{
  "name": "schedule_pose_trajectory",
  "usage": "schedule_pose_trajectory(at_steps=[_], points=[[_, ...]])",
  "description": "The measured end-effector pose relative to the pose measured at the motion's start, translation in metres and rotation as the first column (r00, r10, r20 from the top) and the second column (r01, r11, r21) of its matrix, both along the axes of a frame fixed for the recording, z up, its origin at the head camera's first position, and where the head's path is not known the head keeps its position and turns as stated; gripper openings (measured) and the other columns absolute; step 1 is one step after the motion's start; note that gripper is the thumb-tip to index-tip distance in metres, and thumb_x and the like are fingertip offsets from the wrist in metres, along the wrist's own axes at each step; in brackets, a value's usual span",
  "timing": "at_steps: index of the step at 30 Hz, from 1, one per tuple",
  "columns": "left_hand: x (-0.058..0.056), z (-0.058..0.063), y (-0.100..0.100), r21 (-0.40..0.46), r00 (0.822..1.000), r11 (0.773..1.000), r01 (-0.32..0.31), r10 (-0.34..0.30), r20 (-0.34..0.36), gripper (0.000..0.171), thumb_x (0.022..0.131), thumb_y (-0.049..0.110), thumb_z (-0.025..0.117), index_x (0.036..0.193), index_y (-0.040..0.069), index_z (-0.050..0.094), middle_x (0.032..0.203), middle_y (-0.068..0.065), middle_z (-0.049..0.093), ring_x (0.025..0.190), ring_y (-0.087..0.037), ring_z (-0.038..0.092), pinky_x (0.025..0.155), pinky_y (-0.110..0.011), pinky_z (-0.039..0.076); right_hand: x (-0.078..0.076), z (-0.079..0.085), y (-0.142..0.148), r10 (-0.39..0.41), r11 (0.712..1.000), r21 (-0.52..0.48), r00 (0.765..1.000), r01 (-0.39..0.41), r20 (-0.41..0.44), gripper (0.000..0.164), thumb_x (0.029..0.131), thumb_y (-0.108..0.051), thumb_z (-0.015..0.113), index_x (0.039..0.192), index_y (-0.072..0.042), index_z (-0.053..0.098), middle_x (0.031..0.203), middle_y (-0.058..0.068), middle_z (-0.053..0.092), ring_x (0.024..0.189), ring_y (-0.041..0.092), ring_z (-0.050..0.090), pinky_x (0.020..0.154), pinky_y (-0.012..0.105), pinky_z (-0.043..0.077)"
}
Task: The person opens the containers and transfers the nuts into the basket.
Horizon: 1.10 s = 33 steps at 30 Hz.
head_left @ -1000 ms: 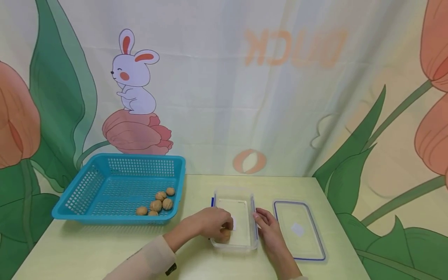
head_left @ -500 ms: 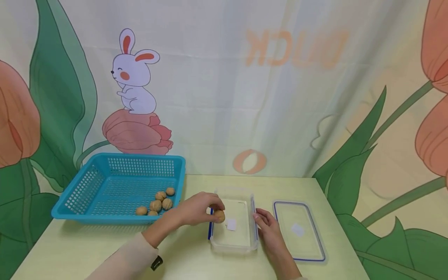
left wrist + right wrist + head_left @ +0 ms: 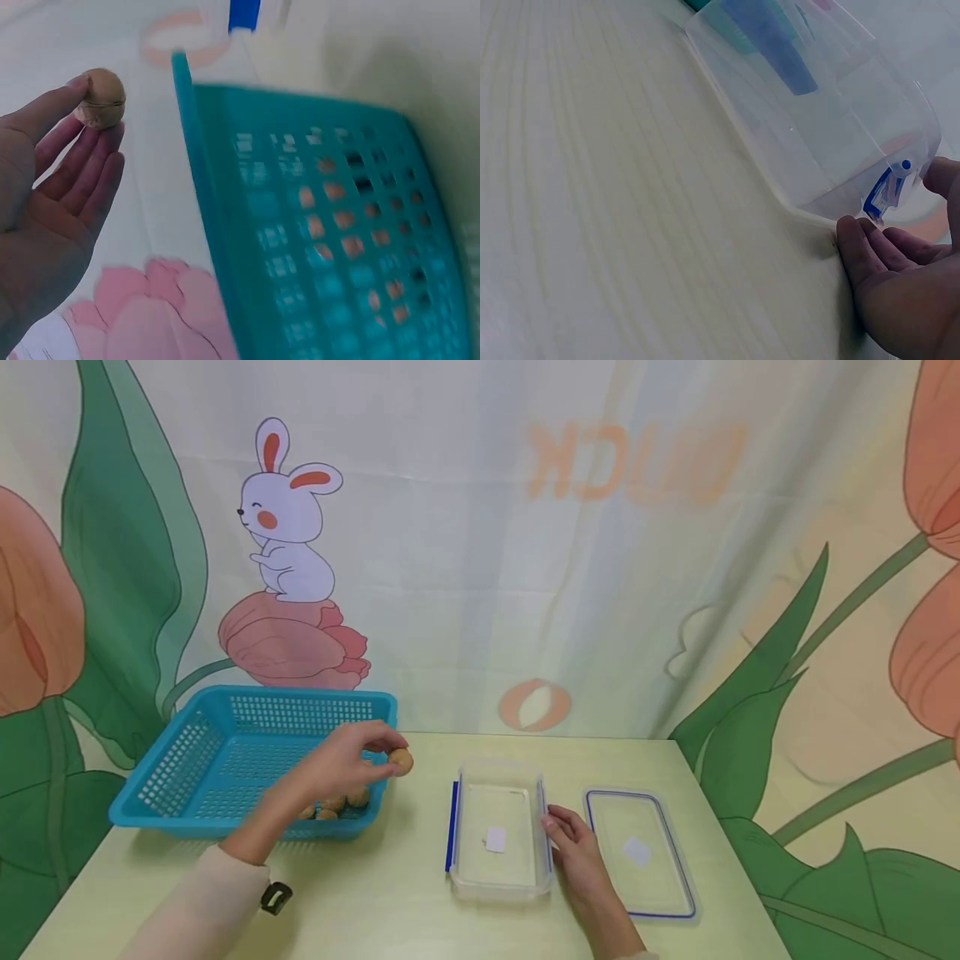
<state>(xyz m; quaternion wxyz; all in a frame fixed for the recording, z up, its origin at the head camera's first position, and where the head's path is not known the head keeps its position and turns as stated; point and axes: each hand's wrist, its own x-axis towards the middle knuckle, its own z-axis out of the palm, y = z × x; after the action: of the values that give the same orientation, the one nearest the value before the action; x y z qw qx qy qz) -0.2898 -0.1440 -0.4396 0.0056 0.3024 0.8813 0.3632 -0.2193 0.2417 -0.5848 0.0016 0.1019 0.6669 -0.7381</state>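
In my left hand [image 3: 337, 764], a walnut [image 3: 402, 762] is pinched between thumb and fingertips, above the right rim of the blue basket [image 3: 150, 789]. The left wrist view shows this walnut [image 3: 101, 99] held up beside the basket wall [image 3: 225, 142]. Several walnuts [image 3: 358, 797] lie in the basket's front right corner, partly covered by my left hand. My right hand [image 3: 581, 856] holds the right side of a clear plastic container [image 3: 498, 890], thumb and fingers at its side flap [image 3: 885, 191]. No walnut shows in this container, only a white label [image 3: 495, 840].
A clear lid with a blue seal [image 3: 693, 893] lies flat on the table [image 3: 420, 918], right of my right hand. The container's left blue flap [image 3: 452, 827] hangs down. A printed curtain [image 3: 465, 568] stands behind the table.
My left hand has lifted the walnut out of the container and carried it left and back to the basket's rim. My right hand has stayed at the container.
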Motion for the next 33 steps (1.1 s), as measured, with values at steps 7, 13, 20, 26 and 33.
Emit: schedule_pose_trajectory(at_steps=[7, 13, 20, 26, 33], points=[[-0.01, -0.016, -0.037, 0.064, 0.995, 0.993, -0.1, 0.098, 0.029, 0.036, 0.097, 0.02, 0.08, 0.129, 0.007, 0.072, 0.121, -0.002, 0.073, 0.118, -0.026, 0.068, 0.103, -0.05, 0.056, 0.002, 0.0, 0.0, 0.0, 1.0, 0.013, 1.0, 0.0, 0.005, 0.058, 0.105, -0.026, 0.071, 0.15, 0.004, 0.049, 0.149, 0.025, 0.056, 0.127, 0.026, 0.06, 0.094, 0.029, 0.056], [-0.019, -0.031, -0.058, 0.108, 0.964, 0.961, -0.254, 0.243, 0.108, 0.039, 0.099, 0.027, 0.079, 0.131, 0.008, 0.07, 0.126, -0.01, 0.072, 0.122, -0.033, 0.066, 0.106, -0.053, 0.054, 0.001, 0.0, 0.001, 0.004, 1.0, 0.013, 1.0, -0.004, 0.003, 0.058, 0.105, -0.027, 0.07, 0.15, 0.003, 0.05, 0.149, 0.025, 0.056, 0.125, 0.022, 0.06, 0.094, 0.028, 0.056], [-0.026, -0.041, -0.071, 0.102, 0.92, 0.921, -0.376, 0.359, 0.157, 0.043, 0.1, 0.031, 0.076, 0.134, 0.005, 0.067, 0.129, -0.018, 0.069, 0.128, -0.043, 0.062, 0.107, -0.058, 0.052, 0.002, 0.001, 0.001, 0.011, 1.0, 0.014, 1.0, -0.011, -0.012, 0.055, 0.106, -0.024, 0.069, 0.148, 0.004, 0.051, 0.147, 0.025, 0.057, 0.124, 0.021, 0.061, 0.093, 0.027, 0.056], [-0.036, -0.057, -0.075, 0.086, 0.899, 0.897, -0.434, 0.423, 0.116, 0.042, 0.103, 0.025, 0.073, 0.136, 0.001, 0.065, 0.132, -0.024, 0.066, 0.126, -0.046, 0.061, 0.104, -0.059, 0.053, 0.001, 0.0, 0.002, 0.016, 1.0, 0.009, 1.0, -0.016, -0.018, 0.056, 0.106, -0.026, 0.069, 0.148, 0.005, 0.05, 0.145, 0.026, 0.058, 0.122, 0.021, 0.061, 0.093, 0.028, 0.057], [-0.049, -0.074, -0.076, 0.078, 0.88, 0.881, -0.467, 0.453, 0.143, 0.042, 0.103, 0.025, 0.073, 0.136, 0.0, 0.065, 0.131, -0.024, 0.067, 0.123, -0.044, 0.062, 0.101, -0.058, 0.054, -0.002, -0.002, 0.004, 0.004, 1.0, -0.01, 1.0, -0.004, 0.002, 0.054, 0.105, -0.025, 0.07, 0.147, 0.003, 0.052, 0.143, 0.022, 0.06, 0.122, 0.024, 0.062, 0.093, 0.029, 0.057]])
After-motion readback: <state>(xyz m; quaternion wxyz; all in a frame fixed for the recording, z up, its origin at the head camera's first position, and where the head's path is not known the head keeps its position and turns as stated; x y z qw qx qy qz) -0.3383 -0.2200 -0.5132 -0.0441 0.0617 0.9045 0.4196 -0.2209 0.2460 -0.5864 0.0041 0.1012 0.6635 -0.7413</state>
